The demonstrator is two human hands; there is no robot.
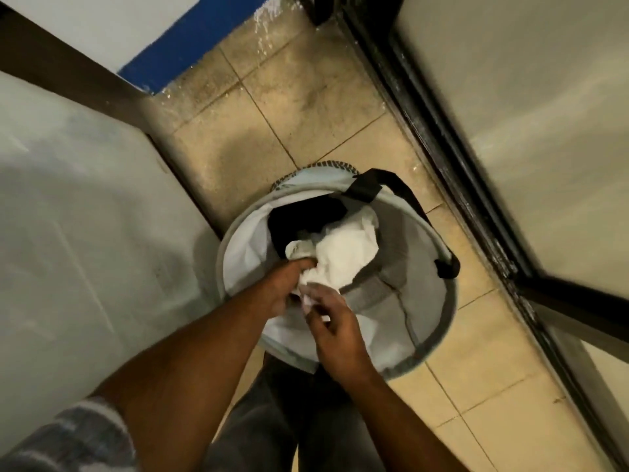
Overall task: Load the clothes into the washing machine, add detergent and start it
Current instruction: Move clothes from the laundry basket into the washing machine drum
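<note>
White cloth (343, 253) lies bunched inside a round hamper (442, 311), on top of a black garment (299, 216), and both hands reach down into it. The left hand (280, 287) has its fingers curled round the near end of the cloth, gripping a fold. The right hand (335, 330) is beside it, fingers bent, pinching a small piece of the same cloth between thumb and fingertips; blur hides the finer detail. The hamper stands on a tiled floor (306, 97), next to a pale grey surface (85, 216) on the left.
</note>
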